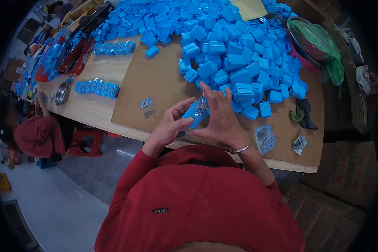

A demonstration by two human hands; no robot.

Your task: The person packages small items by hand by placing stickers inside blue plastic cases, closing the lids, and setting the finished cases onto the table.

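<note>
The person's red top [206, 193], with one small black label, lay nearest the camera. At far left sat one co-worker [40, 132] in a dull red top, by a red stool [87, 143] and one metal bowl [62, 94]. Next came two rows of blue cases in clear wrap, the front row [97, 88] and the back row [114, 48], then one small printed packet [146, 103] flat on the brown board [164, 75]. The left hand [171, 125] was closed on one blue case [194, 114], thumb on top, above the board's near edge. That case was bright, smooth and boxy, with a small colourful print and shiny clear film. The right hand [222, 115], wearing one bangle [242, 148], was just beside it, thumb and fingers spread apart; whether it touched the film could not be told. Behind lay a heap of blue cases [239, 63], too many to count. Further right were one clear printed bag [264, 139], one silvery packet [299, 143] and one dark cloth [308, 118].
</note>
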